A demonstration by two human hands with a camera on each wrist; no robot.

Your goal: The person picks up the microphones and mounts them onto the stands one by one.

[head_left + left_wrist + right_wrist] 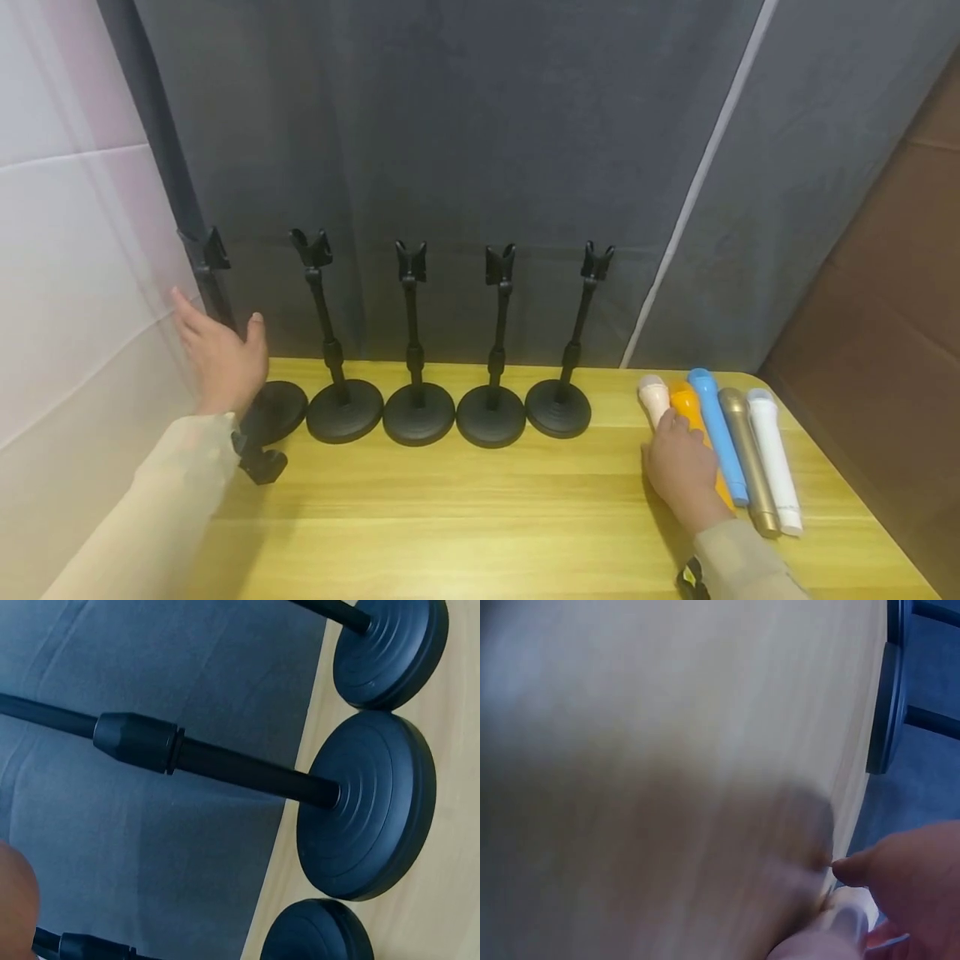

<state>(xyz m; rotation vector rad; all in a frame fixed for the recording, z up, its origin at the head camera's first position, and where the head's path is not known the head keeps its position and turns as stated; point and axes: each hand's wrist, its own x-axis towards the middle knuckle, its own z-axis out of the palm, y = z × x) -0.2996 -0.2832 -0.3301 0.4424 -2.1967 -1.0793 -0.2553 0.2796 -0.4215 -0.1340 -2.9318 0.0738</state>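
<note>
My left hand [225, 362] is raised at the far left with fingers and thumb spread, beside the leftmost black microphone stand [276, 408], whose pole it partly hides. Over at the right, my right hand [682, 467] reaches over a pale pink microphone [652, 392], fingers curled across its body. In the right wrist view that microphone [851, 911] lies between thumb and fingers; the thumb's contact is unclear. An orange microphone [684, 400] lies right beside it, partly covered by the hand. Blue [720, 442], gold [750, 467] and white [776, 467] microphones follow.
Several black stands with forked clips, such as the middle one [418, 412], line the back of the wooden table [450, 533]. A grey curtain [487, 125] hangs behind. A white wall [75, 250] is at left, a brown panel [885, 358] at right.
</note>
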